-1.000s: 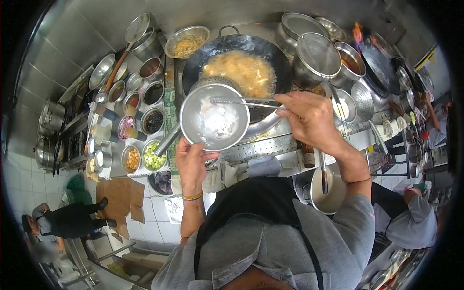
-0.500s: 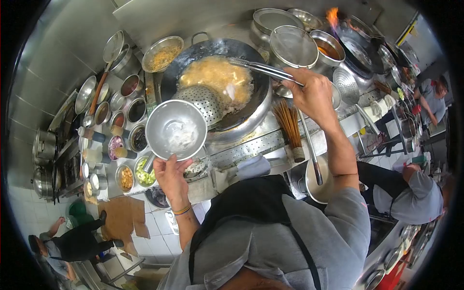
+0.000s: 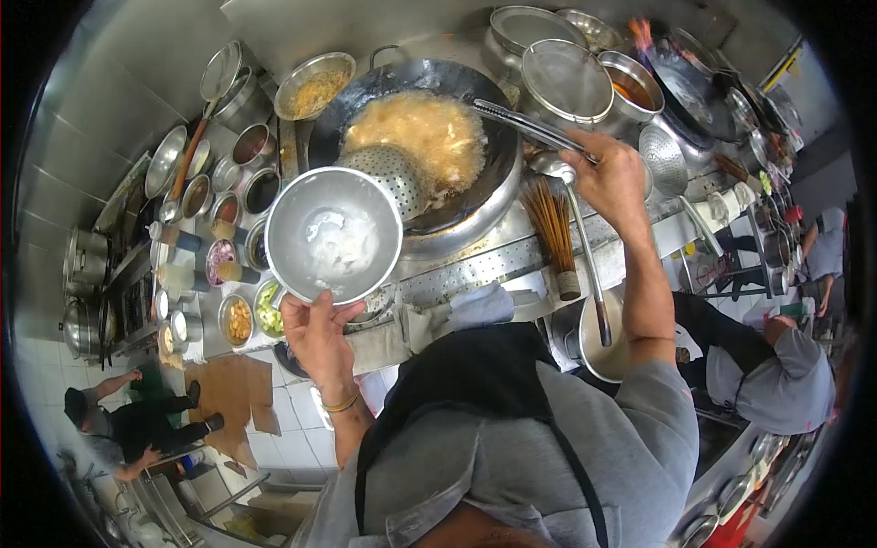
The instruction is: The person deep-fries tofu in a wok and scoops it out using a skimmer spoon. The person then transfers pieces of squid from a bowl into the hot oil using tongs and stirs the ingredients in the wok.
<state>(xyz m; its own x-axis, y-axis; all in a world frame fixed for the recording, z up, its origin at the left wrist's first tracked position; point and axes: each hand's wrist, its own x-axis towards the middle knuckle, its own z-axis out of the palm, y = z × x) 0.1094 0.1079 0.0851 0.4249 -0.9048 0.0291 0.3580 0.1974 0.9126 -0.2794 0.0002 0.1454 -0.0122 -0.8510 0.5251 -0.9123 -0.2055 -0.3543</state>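
My left hand is closed on the near rim of a metal bowl, thumb over the edge. White, wet residue coats the bowl's inside. Behind the bowl, a perforated skimmer rests in the wok, its handle mostly hidden. Foaming golden oil bubbles in the wok around pale pieces of food. Metal tongs are gripped in my right hand, their tips over the wok's right rim. Just below that hand lies a long-handled ladle.
Beside the ladle stands a bamboo brush. Sauce pots and a bowl of chopped greens crowd the left counter. Strainers sit behind my right hand, and flame rises by another wok. Other people are at both sides.
The tongs have moved back and right, from over the oil to the wok's rim. The bowl appears slightly larger and closer, still in my left hand.
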